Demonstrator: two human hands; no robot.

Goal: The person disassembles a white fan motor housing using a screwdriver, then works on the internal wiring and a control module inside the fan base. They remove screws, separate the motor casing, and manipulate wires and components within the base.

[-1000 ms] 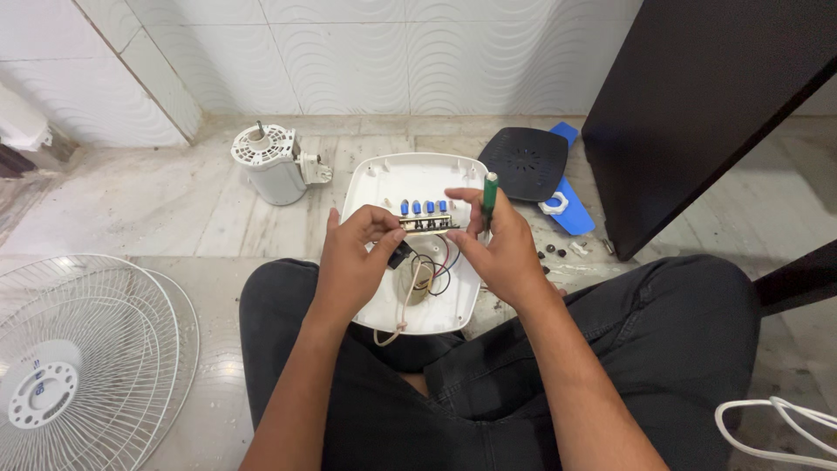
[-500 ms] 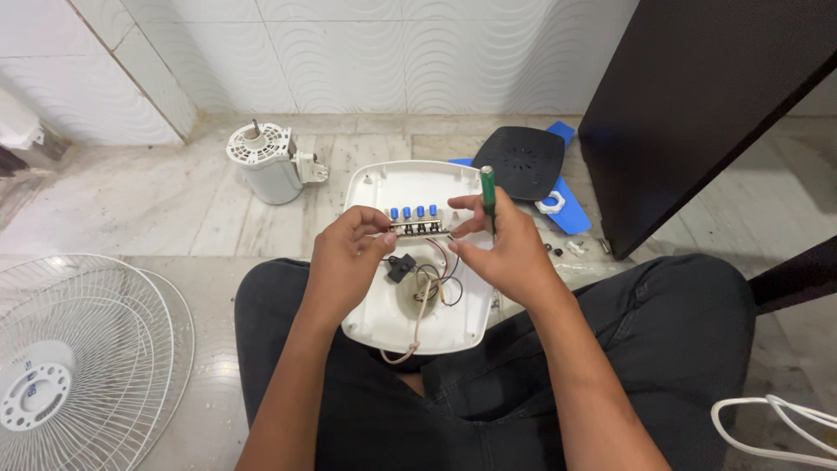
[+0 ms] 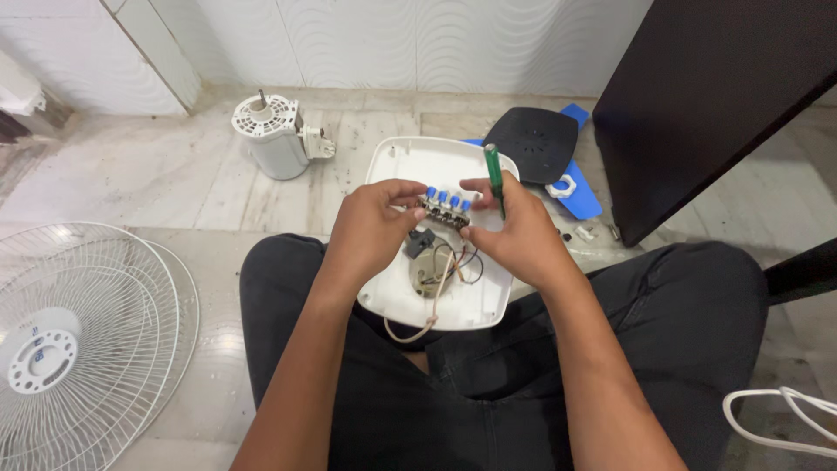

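A small switch block with blue push buttons (image 3: 445,205) is held between both hands above an open white fan base shell (image 3: 397,301) that rests on my lap. My left hand (image 3: 370,231) pinches the block's left end. My right hand (image 3: 514,235) grips its right end and also holds a green-handled screwdriver (image 3: 494,174), handle pointing up. Wires (image 3: 445,266) run from the block down into the shell, where a dark part (image 3: 419,242) sits.
A white fan motor (image 3: 272,135) stands on the marble floor at the back left. A white fan grille (image 3: 74,344) lies at the left. A black cover (image 3: 534,144) rests on blue blades (image 3: 580,196) beside a dark cabinet (image 3: 715,105). Small screws (image 3: 582,233) and a white cord (image 3: 780,419) lie right.
The hands and the switch block have stayed over the shell with only slight shifts. The screwdriver handle now stands a little more upright.
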